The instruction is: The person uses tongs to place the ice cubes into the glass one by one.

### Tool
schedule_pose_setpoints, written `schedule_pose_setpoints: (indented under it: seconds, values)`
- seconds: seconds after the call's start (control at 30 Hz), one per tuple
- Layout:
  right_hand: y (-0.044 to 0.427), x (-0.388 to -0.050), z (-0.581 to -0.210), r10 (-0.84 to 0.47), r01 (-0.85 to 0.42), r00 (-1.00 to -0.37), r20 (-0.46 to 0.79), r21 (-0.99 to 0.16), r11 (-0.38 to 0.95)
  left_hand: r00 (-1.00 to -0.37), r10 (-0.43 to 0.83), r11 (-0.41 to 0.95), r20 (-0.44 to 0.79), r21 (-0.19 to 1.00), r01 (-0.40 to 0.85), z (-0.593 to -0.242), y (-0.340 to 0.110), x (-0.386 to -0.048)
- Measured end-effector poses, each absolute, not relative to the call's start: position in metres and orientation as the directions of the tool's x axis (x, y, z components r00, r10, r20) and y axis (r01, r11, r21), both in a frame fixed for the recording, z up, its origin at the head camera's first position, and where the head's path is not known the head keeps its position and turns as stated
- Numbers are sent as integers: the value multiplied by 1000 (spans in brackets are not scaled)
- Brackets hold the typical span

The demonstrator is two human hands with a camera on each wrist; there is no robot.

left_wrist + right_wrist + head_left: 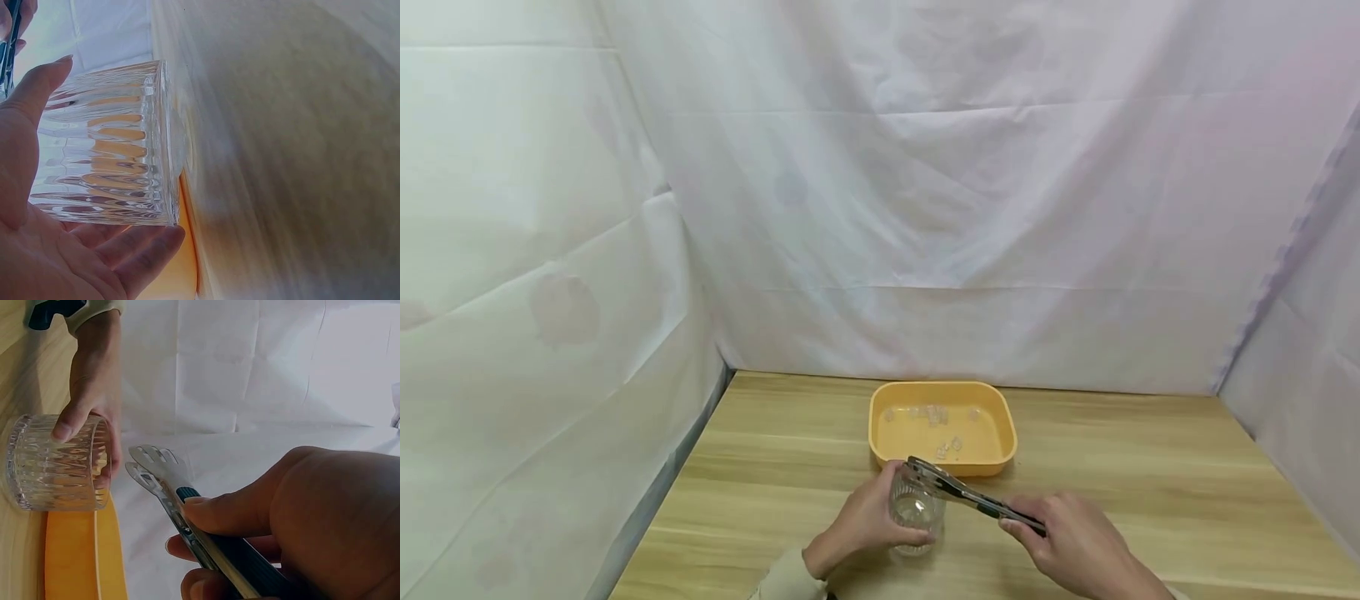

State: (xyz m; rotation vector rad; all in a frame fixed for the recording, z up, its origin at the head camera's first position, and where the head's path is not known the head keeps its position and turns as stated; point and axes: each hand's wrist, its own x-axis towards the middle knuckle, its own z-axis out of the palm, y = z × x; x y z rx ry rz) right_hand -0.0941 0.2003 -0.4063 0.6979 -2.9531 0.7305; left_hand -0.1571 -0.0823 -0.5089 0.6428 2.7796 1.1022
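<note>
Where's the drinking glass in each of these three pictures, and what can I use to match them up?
Head: the glass is near the bottom, just right of centre, in the left hand.
Left wrist: left of centre, turned sideways in the picture.
Right wrist: at the left edge, about mid-height, also sideways.
Shared landmark: the yellow tub, partly visible below the glass in both wrist pictures.

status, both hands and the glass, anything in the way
Left hand holding glass, upright. Right hand gripping tongs, tips above rim level. Yellow tray beyond. No visible obstruction between tongs and glass.
</note>
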Motion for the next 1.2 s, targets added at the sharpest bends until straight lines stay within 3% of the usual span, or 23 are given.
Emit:
schedule_pose_setpoints:
  seconds: [0.7, 1.2]
  values:
    - [201, -90, -405, -432, -452, -890, 148, -411, 791, -908, 410, 664, 82, 655, 359, -510, -82, -157]
    - [203, -90, -404, -416, -408, -906, 84, -438, 801, -909, 409, 663, 85, 656, 360, -508, -81, -155]
